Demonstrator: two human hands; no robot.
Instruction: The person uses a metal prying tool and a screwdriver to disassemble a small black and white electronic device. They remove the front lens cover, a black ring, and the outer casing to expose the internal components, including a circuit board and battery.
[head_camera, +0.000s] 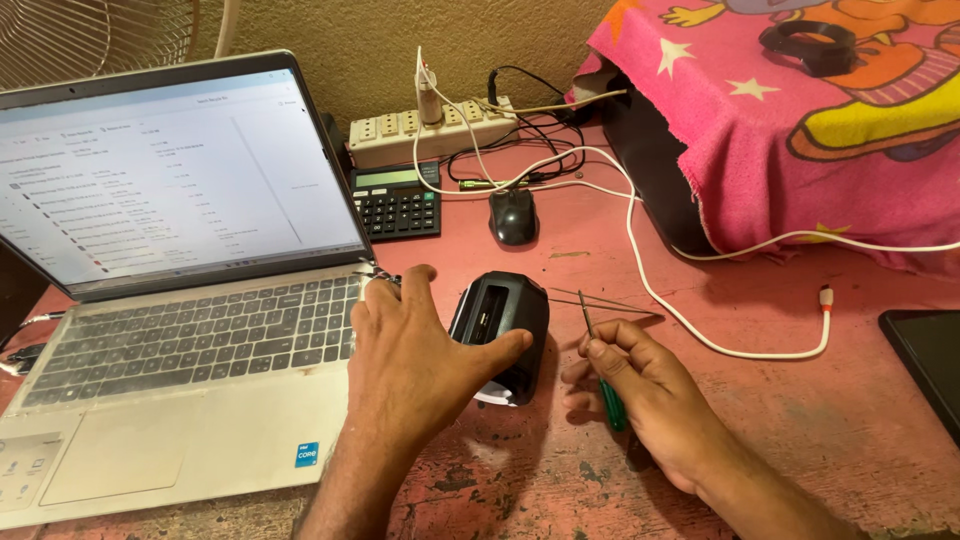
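Note:
A small black device (498, 320) with an open slot on top lies on the worn pink table (800, 420). My left hand (410, 360) rests over its left side, thumb pressed against its near edge, holding it in place. My right hand (635, 385) sits just right of the device and grips a thin green-handled screwdriver (603, 372), tip pointing up and away. Metal tweezers (590, 300) lie on the table just beyond the screwdriver tip.
An open silver laptop (180, 330) fills the left. Behind are a calculator (397, 200), a black mouse (513, 216), a power strip (430, 128) with cables, and a white charging cable (700, 330). A pink patterned cloth (800, 130) covers something at right. A dark tablet edge (925, 355) lies far right.

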